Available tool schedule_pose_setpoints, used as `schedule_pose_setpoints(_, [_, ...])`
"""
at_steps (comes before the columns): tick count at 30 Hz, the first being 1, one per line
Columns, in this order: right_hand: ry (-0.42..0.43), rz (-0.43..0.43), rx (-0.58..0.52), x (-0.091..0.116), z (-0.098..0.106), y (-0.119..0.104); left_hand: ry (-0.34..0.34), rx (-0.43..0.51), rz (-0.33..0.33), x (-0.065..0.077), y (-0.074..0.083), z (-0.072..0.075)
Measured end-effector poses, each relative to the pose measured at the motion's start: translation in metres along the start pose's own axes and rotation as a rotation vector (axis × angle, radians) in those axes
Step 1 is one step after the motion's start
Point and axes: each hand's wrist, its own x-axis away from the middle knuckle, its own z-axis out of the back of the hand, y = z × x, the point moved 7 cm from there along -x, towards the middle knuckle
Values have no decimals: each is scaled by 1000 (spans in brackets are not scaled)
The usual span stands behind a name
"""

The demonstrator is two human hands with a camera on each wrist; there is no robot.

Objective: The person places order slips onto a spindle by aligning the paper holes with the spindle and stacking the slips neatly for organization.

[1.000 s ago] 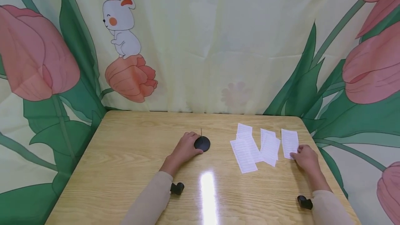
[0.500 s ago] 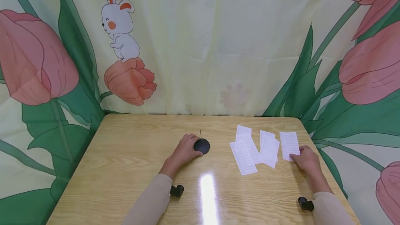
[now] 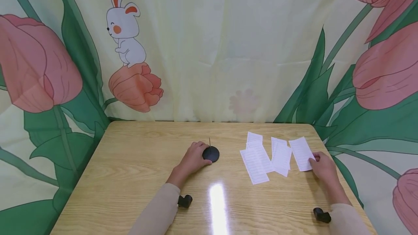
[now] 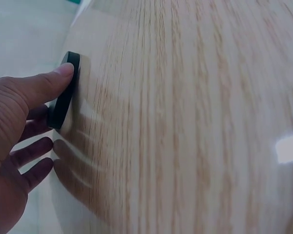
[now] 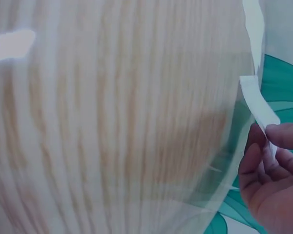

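A receipt spike (image 3: 213, 154) with a round black base and a thin upright pin stands near the middle of the table. My left hand (image 3: 193, 158) grips its base from the left; in the left wrist view, the thumb lies on one side of the dark disc (image 4: 63, 95) and fingers reach behind it. At the right, my right hand (image 3: 325, 166) pinches a white slip of paper (image 3: 301, 152) with lined print by its lower right edge. The right wrist view has this slip (image 5: 258, 105) bent between thumb and fingers, raised off the tabletop.
Several more printed slips (image 3: 256, 159) overlap in a group right of the spike, with another small group of slips (image 3: 281, 155) beside the held one. The wooden table (image 3: 130, 155) ends at a curtain (image 3: 196, 46) printed with tulips and a rabbit.
The pinched slip has tilted to the left, and its top now leans toward the other slips. My right hand has shifted slightly right. The left hand keeps its grip on the receipt spike.
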Motion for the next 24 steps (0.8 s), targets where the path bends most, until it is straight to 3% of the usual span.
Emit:
schedule_pose_setpoints(18, [124,175,9,7,35,-31,-16,-24,4,-2,0,-2])
schedule_pose_setpoints(24, [125,199,13,8,42,-42,-17,-29,8,-2,0,-2])
